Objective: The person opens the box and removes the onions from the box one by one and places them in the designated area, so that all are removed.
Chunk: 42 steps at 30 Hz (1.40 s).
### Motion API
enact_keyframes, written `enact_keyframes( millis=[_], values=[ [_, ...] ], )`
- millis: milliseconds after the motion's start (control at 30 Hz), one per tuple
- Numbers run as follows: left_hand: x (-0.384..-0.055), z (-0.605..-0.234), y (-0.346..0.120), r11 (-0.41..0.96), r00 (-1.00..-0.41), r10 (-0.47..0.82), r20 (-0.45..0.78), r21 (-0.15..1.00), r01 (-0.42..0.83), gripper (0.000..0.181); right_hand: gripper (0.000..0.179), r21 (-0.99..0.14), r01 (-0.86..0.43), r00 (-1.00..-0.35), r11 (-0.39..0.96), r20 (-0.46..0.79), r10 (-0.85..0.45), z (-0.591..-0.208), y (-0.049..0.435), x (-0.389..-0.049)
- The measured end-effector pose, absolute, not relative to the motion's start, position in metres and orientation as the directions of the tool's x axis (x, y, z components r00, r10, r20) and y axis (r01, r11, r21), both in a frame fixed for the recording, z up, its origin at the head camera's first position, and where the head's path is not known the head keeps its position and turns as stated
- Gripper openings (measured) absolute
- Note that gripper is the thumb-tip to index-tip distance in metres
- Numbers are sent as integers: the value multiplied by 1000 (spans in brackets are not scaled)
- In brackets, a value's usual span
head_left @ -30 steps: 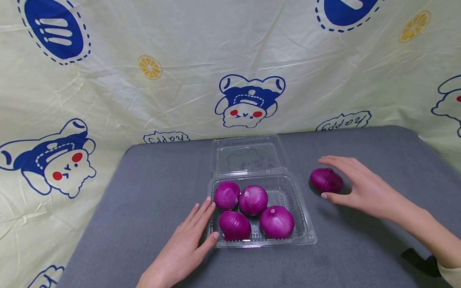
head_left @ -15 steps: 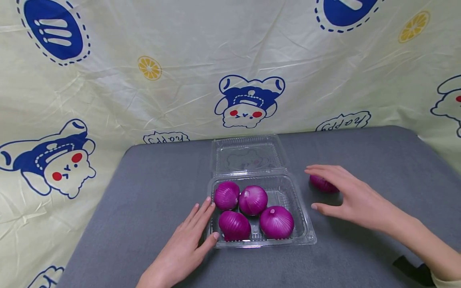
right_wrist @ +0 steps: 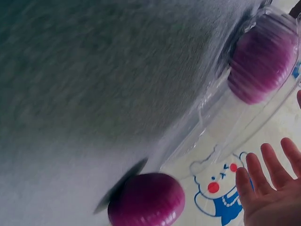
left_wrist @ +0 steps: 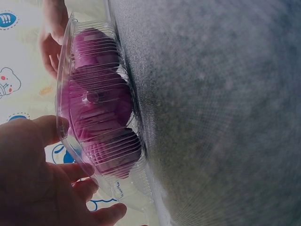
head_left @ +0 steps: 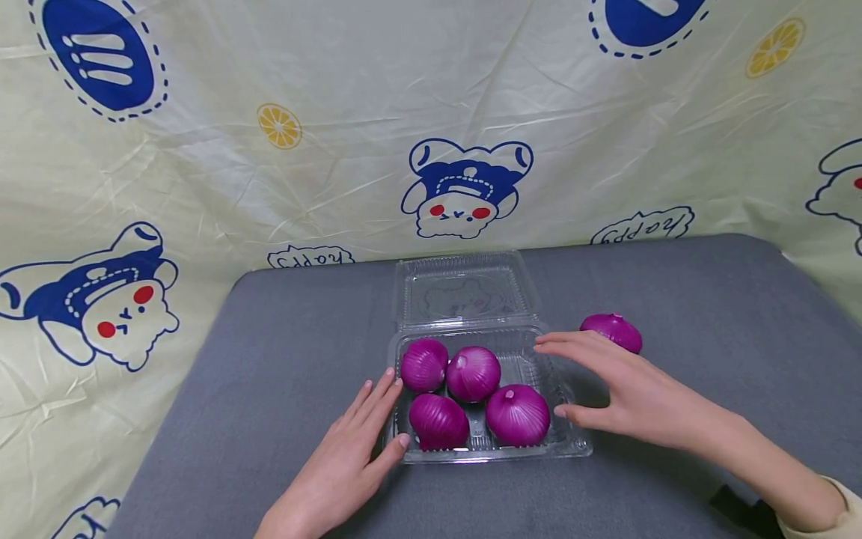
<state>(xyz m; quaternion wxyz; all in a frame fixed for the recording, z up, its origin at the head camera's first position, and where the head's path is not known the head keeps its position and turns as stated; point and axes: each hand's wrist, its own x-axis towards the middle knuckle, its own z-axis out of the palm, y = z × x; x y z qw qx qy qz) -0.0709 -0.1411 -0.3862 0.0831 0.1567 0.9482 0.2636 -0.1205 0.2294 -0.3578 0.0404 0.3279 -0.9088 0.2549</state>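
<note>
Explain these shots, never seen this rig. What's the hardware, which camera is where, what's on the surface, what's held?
No robot here: it's a person's two bare hands, left hand and right hand. The wide picture comes from a camera worn on the head, looking forward and down. The other two come from one camera on each wrist, so the scene looks turned sideways there.

On the grey surface stands a clear container with its lid open. Four purple onions sit inside; a fifth onion lies outside, to the right. Neither hand holds an onion: the left touches the container's left edge, and the right is at its right side, fingers apart.
</note>
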Motion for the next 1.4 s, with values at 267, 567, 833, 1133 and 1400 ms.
enact_keyframes(
  millis=[267, 567, 833, 1133, 1400],
  values=[
    [-71, -386, -141, 814, -937, 342, -76, 522, 255, 67, 71, -462, -663, -731, 589, 231, -642, -363, 214, -118],
    [-71, -385, -141, 816, -936, 340, -95, 524, 243, 68, 67, -502, -635, -735, 587, 159, -659, -362, 205, -118],
    [-71, -384, -140, 816, -935, 339, -102, 527, 238, 68, 59, -524, -641, -682, 561, 55, -729, -360, 202, -128],
    [-71, -385, -140, 808, -932, 351, -86, 532, 255, 67, 54, -518, -668, -622, 535, -6, -783, -367, 201, -142],
    [-70, -386, -141, 812, -935, 346, -72, 522, 260, 67, 52, -431, -714, -619, 552, 22, -785, -372, 199, -145]
  ],
)
